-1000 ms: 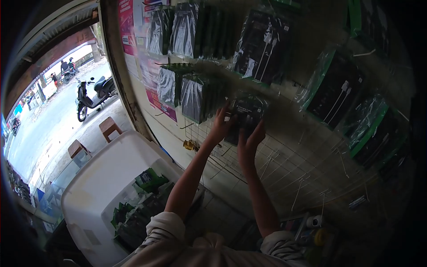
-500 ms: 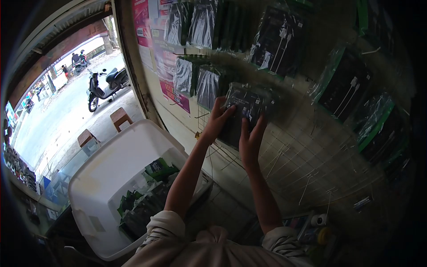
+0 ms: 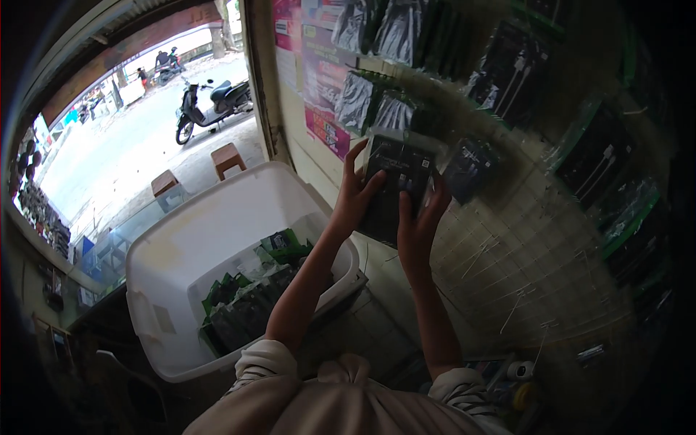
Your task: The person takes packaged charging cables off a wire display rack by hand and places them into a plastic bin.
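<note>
Between my two hands is a stack of dark, flat packages (image 3: 395,177) in clear plastic, held upright in front of the wall. My left hand (image 3: 354,196) grips its left side, thumb across the front. On the right edge my right hand (image 3: 420,217) is closed round it, thumb also on the front. Just right of the stack, a dark package (image 3: 470,170) hangs on the wire rack (image 3: 522,268). Silver-and-dark packages (image 3: 355,101) hang behind and above the held stack.
A white plastic bin (image 3: 174,261) with green and dark packages (image 3: 254,297) stands at lower left. Cable packages (image 3: 511,76) hang at upper right. Posters (image 3: 326,87) cover the wall by the doorway. Outside are two stools (image 3: 228,159) and a scooter (image 3: 210,105).
Both hands have drawn the stack away from the rack, and a package now shows hanging to its right. The view has turned, shifting the bin and doorway rightward.
</note>
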`<action>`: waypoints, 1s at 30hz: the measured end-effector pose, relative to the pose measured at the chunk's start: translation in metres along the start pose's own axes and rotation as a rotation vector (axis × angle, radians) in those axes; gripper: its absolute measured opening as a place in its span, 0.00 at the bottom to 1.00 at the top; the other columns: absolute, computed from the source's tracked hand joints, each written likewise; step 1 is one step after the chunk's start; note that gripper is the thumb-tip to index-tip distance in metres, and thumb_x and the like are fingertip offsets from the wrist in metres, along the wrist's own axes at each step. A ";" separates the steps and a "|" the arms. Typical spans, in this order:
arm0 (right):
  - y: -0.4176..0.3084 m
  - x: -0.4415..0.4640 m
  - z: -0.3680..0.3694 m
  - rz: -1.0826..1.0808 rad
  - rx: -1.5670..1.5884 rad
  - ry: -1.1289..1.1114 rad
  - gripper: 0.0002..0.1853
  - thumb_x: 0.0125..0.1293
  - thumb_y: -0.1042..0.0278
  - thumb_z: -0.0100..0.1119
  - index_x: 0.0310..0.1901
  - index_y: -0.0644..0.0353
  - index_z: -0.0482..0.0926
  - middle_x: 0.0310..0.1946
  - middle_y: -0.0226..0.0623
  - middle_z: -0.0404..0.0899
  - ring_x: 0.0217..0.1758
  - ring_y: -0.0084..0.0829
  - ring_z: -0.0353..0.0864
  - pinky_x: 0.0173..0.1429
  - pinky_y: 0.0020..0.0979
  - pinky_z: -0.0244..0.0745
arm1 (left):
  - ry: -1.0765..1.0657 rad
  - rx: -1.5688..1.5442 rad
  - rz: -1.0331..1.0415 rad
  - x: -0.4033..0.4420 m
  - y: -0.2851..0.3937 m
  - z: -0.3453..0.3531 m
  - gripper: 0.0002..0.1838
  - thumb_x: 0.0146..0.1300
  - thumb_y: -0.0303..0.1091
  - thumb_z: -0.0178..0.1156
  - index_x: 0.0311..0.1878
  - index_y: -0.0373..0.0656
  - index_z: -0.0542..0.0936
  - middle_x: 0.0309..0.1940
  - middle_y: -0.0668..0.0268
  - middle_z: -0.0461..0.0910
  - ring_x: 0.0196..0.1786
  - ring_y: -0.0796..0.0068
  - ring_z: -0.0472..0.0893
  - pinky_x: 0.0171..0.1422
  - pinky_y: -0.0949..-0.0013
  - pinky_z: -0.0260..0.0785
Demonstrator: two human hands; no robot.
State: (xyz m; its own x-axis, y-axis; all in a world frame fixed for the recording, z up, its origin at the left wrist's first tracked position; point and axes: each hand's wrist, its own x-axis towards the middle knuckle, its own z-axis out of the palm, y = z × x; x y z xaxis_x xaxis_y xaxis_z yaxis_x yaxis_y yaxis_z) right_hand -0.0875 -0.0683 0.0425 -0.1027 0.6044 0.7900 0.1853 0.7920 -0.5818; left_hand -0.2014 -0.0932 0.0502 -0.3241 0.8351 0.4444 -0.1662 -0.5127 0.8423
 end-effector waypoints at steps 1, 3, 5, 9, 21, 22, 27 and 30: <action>0.000 -0.009 0.008 0.008 0.016 -0.030 0.28 0.60 0.68 0.48 0.59 0.64 0.50 0.51 0.55 0.59 0.57 0.43 0.61 0.58 0.40 0.57 | 0.035 0.030 0.041 -0.012 0.001 -0.009 0.30 0.60 0.28 0.49 0.63 0.48 0.48 0.46 0.57 0.70 0.46 0.75 0.72 0.47 0.75 0.65; -0.006 -0.026 0.024 0.224 0.238 -0.204 0.29 0.60 0.67 0.49 0.59 0.63 0.49 0.49 0.54 0.62 0.54 0.42 0.65 0.55 0.38 0.61 | 0.130 0.150 0.039 -0.033 -0.013 -0.036 0.32 0.59 0.27 0.49 0.64 0.50 0.46 0.49 0.55 0.68 0.49 0.71 0.70 0.51 0.72 0.63; 0.005 -0.046 0.051 0.400 0.400 -0.381 0.29 0.59 0.66 0.51 0.59 0.61 0.50 0.44 0.52 0.70 0.45 0.41 0.74 0.47 0.34 0.69 | 0.227 0.329 0.053 -0.055 -0.036 -0.071 0.37 0.58 0.24 0.49 0.65 0.53 0.42 0.56 0.50 0.61 0.57 0.64 0.65 0.59 0.66 0.56; 0.044 -0.089 0.113 0.382 0.359 -0.617 0.25 0.59 0.67 0.51 0.56 0.64 0.56 0.47 0.54 0.67 0.48 0.45 0.71 0.50 0.37 0.67 | 0.346 0.582 -0.017 -0.099 -0.065 -0.124 0.43 0.52 0.20 0.52 0.66 0.50 0.38 0.60 0.46 0.53 0.61 0.57 0.60 0.62 0.64 0.52; 0.136 -0.180 0.178 0.529 -0.347 -1.452 0.22 0.53 0.69 0.51 0.48 0.73 0.61 0.40 0.62 0.71 0.46 0.53 0.70 0.51 0.42 0.65 | 0.096 0.686 -0.947 -0.187 -0.177 -0.195 0.50 0.54 0.34 0.54 0.60 0.34 0.22 0.53 0.39 0.62 0.59 0.53 0.62 0.61 0.66 0.52; 0.140 -0.182 0.180 0.506 -0.352 -1.467 0.20 0.53 0.71 0.49 0.46 0.73 0.63 0.40 0.63 0.70 0.47 0.54 0.70 0.51 0.42 0.65 | 0.073 0.766 -0.995 -0.188 -0.180 -0.198 0.48 0.55 0.36 0.53 0.61 0.33 0.25 0.51 0.39 0.63 0.58 0.53 0.64 0.60 0.66 0.53; 0.133 -0.169 0.166 0.497 -0.306 -1.373 0.21 0.52 0.72 0.49 0.48 0.73 0.66 0.41 0.60 0.71 0.46 0.52 0.71 0.50 0.40 0.66 | 0.141 0.752 -0.908 -0.173 -0.164 -0.195 0.40 0.56 0.38 0.51 0.60 0.24 0.40 0.54 0.35 0.58 0.59 0.46 0.60 0.62 0.62 0.51; 0.110 -0.140 0.141 0.386 -0.212 -1.219 0.20 0.54 0.73 0.49 0.49 0.70 0.66 0.42 0.55 0.72 0.46 0.48 0.72 0.48 0.36 0.68 | 0.153 0.643 -0.570 -0.147 -0.177 -0.193 0.38 0.56 0.39 0.52 0.61 0.27 0.45 0.55 0.37 0.57 0.60 0.49 0.59 0.63 0.64 0.51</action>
State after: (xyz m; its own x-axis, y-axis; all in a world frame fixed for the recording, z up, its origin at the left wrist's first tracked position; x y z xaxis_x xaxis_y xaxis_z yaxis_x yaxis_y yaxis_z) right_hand -0.1904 -0.0539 -0.1592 -0.8062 0.5667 -0.1702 0.5406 0.5886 -0.6010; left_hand -0.3037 -0.1636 -0.2225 -0.4808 0.8706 -0.1045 0.2020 0.2259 0.9530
